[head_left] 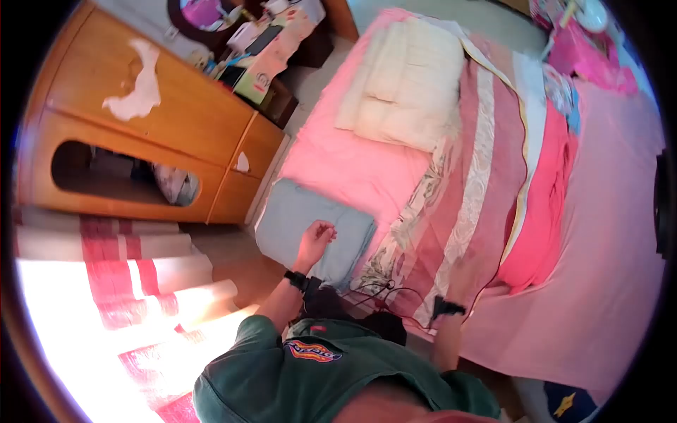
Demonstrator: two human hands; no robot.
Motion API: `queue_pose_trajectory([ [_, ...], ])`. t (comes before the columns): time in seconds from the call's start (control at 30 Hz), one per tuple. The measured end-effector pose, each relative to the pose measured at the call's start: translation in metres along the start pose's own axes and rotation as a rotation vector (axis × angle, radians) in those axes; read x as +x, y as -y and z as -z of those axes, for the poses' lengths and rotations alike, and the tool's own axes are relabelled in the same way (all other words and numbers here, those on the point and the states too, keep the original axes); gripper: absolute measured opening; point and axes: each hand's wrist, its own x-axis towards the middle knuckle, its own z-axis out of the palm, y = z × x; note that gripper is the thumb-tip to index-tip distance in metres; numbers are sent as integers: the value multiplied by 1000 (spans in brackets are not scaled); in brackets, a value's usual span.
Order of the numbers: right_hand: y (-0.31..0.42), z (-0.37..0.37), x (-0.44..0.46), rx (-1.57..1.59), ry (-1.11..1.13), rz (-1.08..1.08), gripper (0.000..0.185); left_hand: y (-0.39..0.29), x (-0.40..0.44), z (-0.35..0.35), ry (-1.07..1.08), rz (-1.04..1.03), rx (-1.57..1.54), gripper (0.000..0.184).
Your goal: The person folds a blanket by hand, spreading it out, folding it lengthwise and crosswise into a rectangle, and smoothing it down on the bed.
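Note:
My left hand (317, 238) hangs over a folded blue-grey cloth (293, 211) at the near left corner of the bed. Its fingers are loosely bent and a little apart, with nothing visible in them. My right hand (464, 277) is smeared by motion over the dusty-pink striped bedcover (486, 183), so its fingers cannot be made out. A pale lace-like band (474, 180) runs along this cover, and its yellowish edging lies to the right. Thin dark cords (386, 286) cross in front of my body near the cover's near end.
A thick cream quilt (409, 77) lies folded on a pink sheet (338, 158). To the right are bright pink bedding (546, 211) and a pale pink sheet (599, 211). A wooden wardrobe (183, 106), a cluttered dressing table (268, 53) and red-white curtains (120, 282) stand left.

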Motion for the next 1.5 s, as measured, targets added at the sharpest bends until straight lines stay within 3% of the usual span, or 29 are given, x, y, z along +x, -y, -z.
queue_pose_trajectory([
  [0.03,16,-14,-23,240,36,-54,40,-2,2,7,-20,-3,-32,12],
  [0.13,68,-37,-69,298,136,27,34,1,16,31,46,-43,-136,11],
  [0.2,131,-29,-79,315,359,65,24,10,28,52,115,-91,-175,11],
  [0.33,233,-48,-77,573,419,83,17,29,51,101,196,-117,-253,11],
  [0.5,336,-94,-98,658,528,76,13,32,54,184,267,-101,-233,10],
  [0.67,445,-129,-155,717,772,317,9,48,50,254,231,-118,-249,10],
  [0.83,489,-143,-171,888,995,399,11,16,29,282,169,-194,-157,8],
  [0.9,488,-156,-178,940,1069,275,11,13,22,287,103,-230,-44,8],
  [0.93,484,-158,-183,966,1071,240,11,21,17,290,121,-205,-17,8],
  [1.0,497,-149,-168,800,1030,428,14,26,33,294,148,-238,-168,9],
  [1.03,501,-148,-165,808,995,419,14,25,43,295,179,-253,-160,9],
  [1.1,516,-153,-167,794,944,383,13,16,54,310,277,-172,-152,8],
  [1.3,584,-201,-172,816,874,146,15,5,128,370,482,-243,-46,10],
  [1.43,629,-243,-179,735,672,58,18,17,182,429,586,-205,-8,10],
  [1.5,659,-240,-195,827,553,46,18,21,202,455,664,-92,2,10],
])
